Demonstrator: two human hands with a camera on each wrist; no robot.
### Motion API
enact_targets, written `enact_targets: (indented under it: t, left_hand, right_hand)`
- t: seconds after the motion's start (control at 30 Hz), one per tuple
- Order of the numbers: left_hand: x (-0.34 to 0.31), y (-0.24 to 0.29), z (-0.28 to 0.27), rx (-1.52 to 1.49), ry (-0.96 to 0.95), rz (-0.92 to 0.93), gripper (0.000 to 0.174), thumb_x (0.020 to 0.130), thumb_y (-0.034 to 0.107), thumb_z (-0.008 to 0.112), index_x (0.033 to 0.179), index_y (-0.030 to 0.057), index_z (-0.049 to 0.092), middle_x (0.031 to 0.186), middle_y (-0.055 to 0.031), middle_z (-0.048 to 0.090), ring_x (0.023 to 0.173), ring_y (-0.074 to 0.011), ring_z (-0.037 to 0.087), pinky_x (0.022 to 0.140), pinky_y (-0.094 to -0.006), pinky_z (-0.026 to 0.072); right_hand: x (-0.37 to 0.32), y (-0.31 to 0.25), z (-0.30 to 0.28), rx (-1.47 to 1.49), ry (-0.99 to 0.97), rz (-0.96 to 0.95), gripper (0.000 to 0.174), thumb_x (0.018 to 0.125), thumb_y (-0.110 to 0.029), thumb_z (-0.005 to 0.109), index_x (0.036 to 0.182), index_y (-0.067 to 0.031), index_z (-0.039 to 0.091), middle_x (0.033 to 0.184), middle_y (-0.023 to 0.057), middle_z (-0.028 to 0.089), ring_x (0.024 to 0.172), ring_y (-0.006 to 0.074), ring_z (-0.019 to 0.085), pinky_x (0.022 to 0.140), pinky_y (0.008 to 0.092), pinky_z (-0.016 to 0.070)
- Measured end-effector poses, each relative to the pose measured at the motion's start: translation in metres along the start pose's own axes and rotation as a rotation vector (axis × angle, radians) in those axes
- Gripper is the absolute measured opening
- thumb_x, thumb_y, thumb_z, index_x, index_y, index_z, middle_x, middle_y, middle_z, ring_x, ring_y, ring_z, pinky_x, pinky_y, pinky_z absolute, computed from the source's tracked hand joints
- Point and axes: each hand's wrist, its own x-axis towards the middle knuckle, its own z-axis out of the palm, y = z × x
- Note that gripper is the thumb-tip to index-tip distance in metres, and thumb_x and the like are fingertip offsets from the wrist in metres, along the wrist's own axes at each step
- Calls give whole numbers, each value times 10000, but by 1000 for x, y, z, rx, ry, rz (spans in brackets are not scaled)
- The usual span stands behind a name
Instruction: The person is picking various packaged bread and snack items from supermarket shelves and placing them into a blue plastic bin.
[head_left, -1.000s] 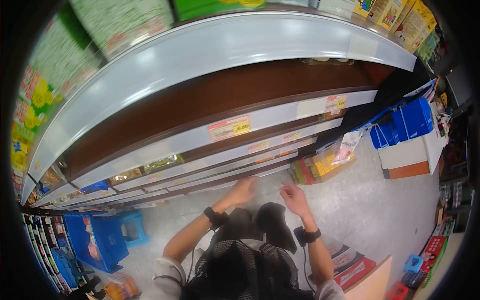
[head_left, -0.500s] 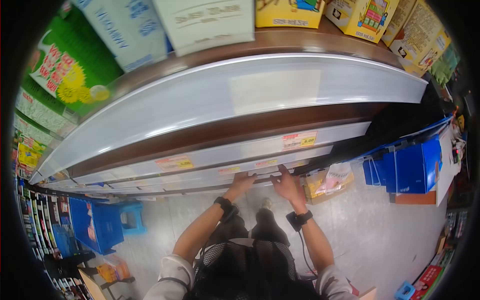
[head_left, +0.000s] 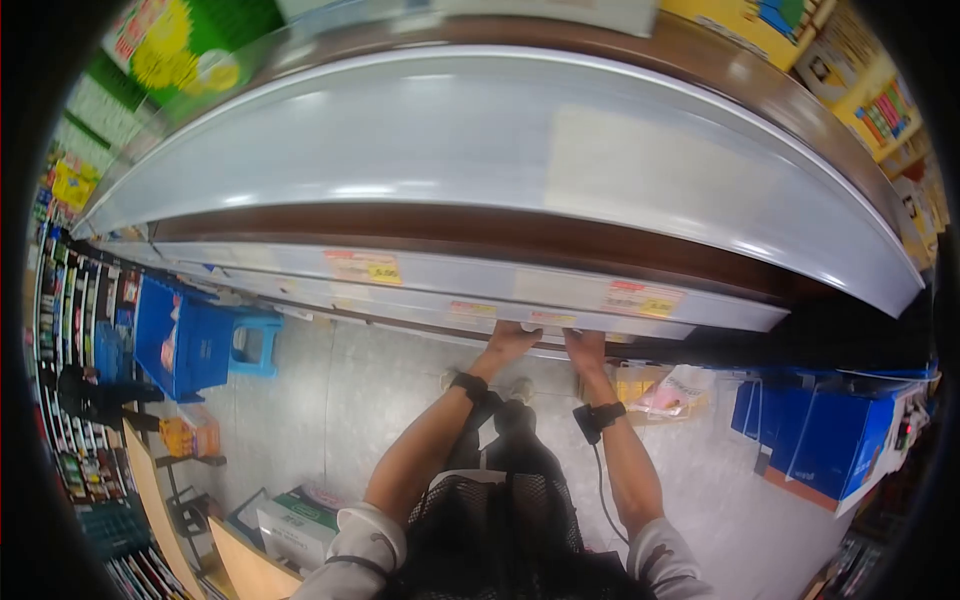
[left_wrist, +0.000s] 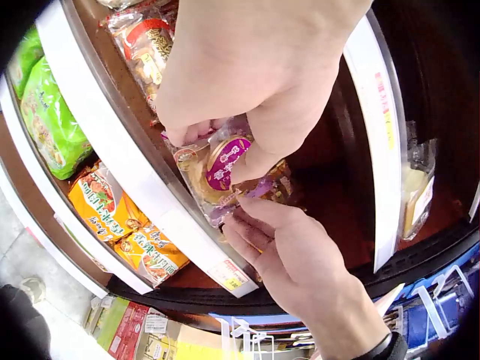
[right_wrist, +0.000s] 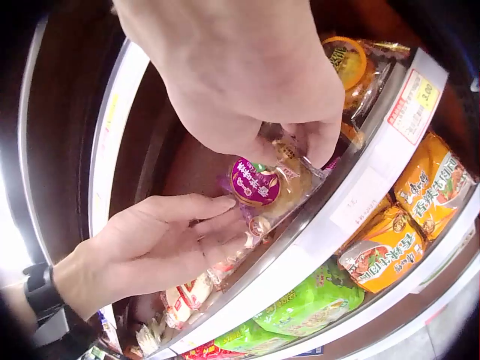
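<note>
A clear snack packet [left_wrist: 225, 161] with a round purple label lies at the front of a shelf, both hands on it. In the left wrist view my left hand [left_wrist: 247, 82] grips one end, its thumb by the label. My right hand [left_wrist: 300, 255] pinches the other end between thumb and fingers. From the right wrist view, the right hand [right_wrist: 255, 82] bends over the packet [right_wrist: 281, 184], and the left hand [right_wrist: 157, 244] has its thumb on top and fingers along the front. The head view shows both hands reaching under the upper shelf edge, fingertips partly hidden.
Orange noodle packs [right_wrist: 386, 247] and green packs [right_wrist: 307, 300] fill the shelf below. Beside the held packet is another packet with an orange ring label [right_wrist: 349, 64]. A blue bin [head_left: 190, 340] and blue stool [head_left: 257, 345] stand left; a blue box [head_left: 830, 430] stands right.
Both hands have moved forward from in front of the body to the lower shelf and now hold the packet. The head view has shifted, with the upper shelf edge looming larger.
</note>
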Motion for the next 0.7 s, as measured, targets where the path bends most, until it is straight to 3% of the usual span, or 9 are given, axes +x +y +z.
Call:
enact_targets:
  t: [0.03,0.17,0.23,0.33,0.4,0.5,0.6,0.7]
  left_hand:
    - [-1,-5,0,9,33,75,483,742,162,668,1202,47,578,1164,-175,627,1099,-324,586,937,-380,461]
    - [-17,-11,-27,236,-90,-53,508,721,167,684,1204,50,580,1078,-175,660,1012,-307,632,898,-375,487]
    - [-33,-9,-43,-65,-141,-93,454,741,102,744,1165,34,599,987,-57,653,948,-158,598,839,-324,483]
    - [-69,43,-70,-248,-262,-164,496,736,112,752,1202,38,598,967,-57,652,967,-154,601,838,-339,489]
    - [-81,24,-81,-342,-291,-167,538,728,126,769,1226,22,592,1035,-80,650,1029,-194,599,873,-349,490]
    - [-89,-18,-95,-160,-254,-180,610,713,153,803,1243,-24,558,1196,-139,602,1199,-251,524,952,-353,469]
    - [-98,-51,-120,-182,-261,-164,608,727,142,801,1246,-19,529,1158,-139,613,1212,-256,518,953,-358,471]
    - [-103,-77,-157,-220,-319,-129,535,745,98,786,1190,-8,510,1141,-131,613,1159,-252,553,942,-359,480]
  right_hand:
    - [-2,0,3,72,43,64,262,821,-101,682,1055,6,631,954,145,696,885,213,678,735,312,547]
    - [-19,-4,-4,108,-127,146,351,837,-218,706,1101,1,634,983,143,704,888,269,685,861,326,497]
    - [-33,-7,-1,179,-155,124,347,810,-164,736,1098,-4,629,938,134,710,812,217,698,738,306,552]
    - [-54,-32,2,-7,-202,128,347,809,-173,740,1096,-10,632,896,120,716,790,205,698,720,298,545]
    - [-69,-41,14,7,-187,152,349,811,-179,739,1100,-15,633,862,113,714,774,183,695,700,292,538]
    - [-87,-51,34,111,-187,184,390,806,-169,745,1124,18,617,846,115,713,755,169,692,680,286,538]
    - [-105,-70,53,232,-289,366,391,843,-182,710,1151,37,612,865,104,722,766,144,685,688,260,512]
    - [-128,-96,81,295,-271,374,435,848,-150,713,1194,78,582,836,100,716,737,116,669,659,244,519]
